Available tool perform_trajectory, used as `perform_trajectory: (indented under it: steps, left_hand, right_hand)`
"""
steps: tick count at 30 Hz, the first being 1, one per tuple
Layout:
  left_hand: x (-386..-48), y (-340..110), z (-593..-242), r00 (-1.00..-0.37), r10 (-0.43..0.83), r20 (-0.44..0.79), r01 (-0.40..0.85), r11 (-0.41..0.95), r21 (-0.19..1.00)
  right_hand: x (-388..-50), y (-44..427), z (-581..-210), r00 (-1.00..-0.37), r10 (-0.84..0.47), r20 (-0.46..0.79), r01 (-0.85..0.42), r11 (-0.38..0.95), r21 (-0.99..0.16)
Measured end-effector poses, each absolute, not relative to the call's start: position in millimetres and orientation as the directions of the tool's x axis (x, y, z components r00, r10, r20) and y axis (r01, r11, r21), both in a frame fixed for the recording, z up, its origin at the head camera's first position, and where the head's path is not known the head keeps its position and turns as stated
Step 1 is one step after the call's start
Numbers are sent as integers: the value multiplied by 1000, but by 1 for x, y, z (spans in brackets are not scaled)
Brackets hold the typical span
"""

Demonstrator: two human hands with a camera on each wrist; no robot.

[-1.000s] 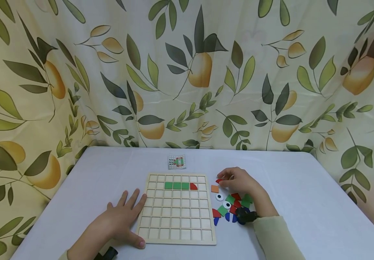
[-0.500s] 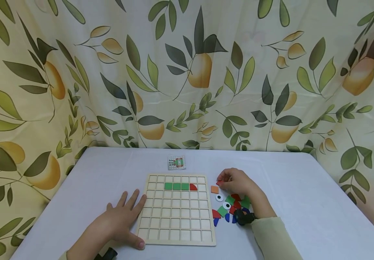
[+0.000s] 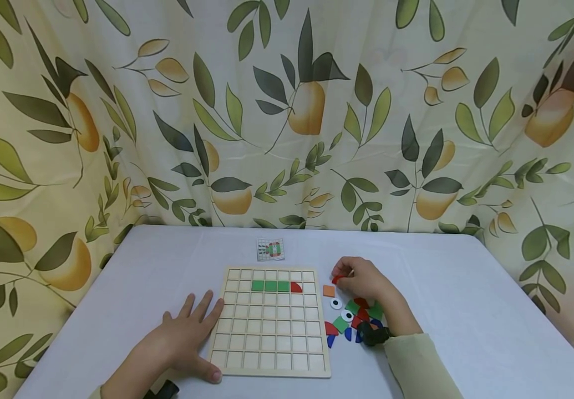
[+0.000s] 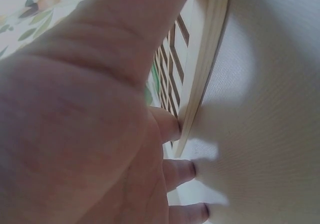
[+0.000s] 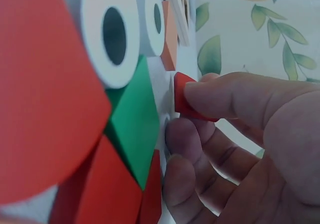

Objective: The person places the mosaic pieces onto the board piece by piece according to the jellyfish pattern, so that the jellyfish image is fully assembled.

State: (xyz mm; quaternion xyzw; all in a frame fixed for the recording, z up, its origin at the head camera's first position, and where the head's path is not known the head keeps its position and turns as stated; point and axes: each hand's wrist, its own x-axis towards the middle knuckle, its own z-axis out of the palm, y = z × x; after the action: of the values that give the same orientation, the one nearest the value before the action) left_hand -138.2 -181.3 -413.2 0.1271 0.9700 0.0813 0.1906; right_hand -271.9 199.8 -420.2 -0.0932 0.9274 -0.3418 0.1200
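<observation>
— What is the left hand (image 3: 183, 339) doing, nearest to us?
— Its fingers are lying straight and spread, the index finger touching the left rim of the wooden grid board (image 3: 269, 373). For steadying, I am thinking a light pressure is serving best.
— And at the right?
— Loose pieces (image 3: 340, 324) are lying in a heap beside the board, with an orange square (image 3: 329, 291) just beyond. The black wrist camera (image 3: 374, 333) is hanging close over them, so I would be lifting the wrist, for not dragging any.
— What is already sitting on the board?
— Three green squares (image 3: 270, 286) and one red quarter-circle (image 3: 296, 287), in one row.
— And the right hand (image 3: 364, 278)?
— Its thumb and fingers are pinching a red piece (image 5: 181, 99), off the board, near the orange square. Fingers are covering part of its outline; I would be holding it by the edges, so its corner is showing.
— What is lying farthest?
— A printed card (image 3: 270, 250), on the table (image 3: 177, 255); I would be comparing the piece's direction with it.
</observation>
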Motion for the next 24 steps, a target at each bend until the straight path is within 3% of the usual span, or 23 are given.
perform_trajectory:
  steps: [24]
  left_hand:
    - [-140,-181,-412,-887,274,-372,215,957,192]
  right_hand:
    - [-267,169,-413,-927,-365,-88,-159,594,-788]
